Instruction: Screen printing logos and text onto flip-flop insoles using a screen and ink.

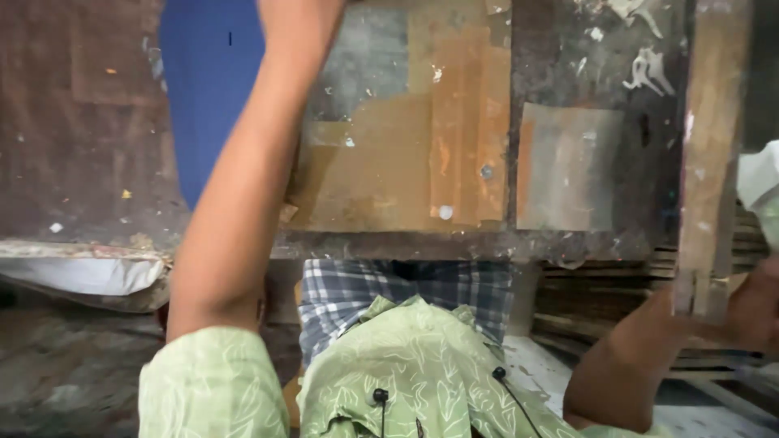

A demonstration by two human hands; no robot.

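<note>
Left hand (300, 12) cut off at top edge — right hand (759, 304) blurred.

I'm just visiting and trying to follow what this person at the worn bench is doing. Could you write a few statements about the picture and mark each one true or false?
1. The right hand grips a long weathered wooden strip. True.
2. The left hand is in full view. False: the left arm reaches up and the hand leaves the top edge.
3. The scuffed brown wooden bench carries a flat blue sheet. True.
4. The person wears a red sleeve. False: the pale green patterned sleeve shows.
</note>
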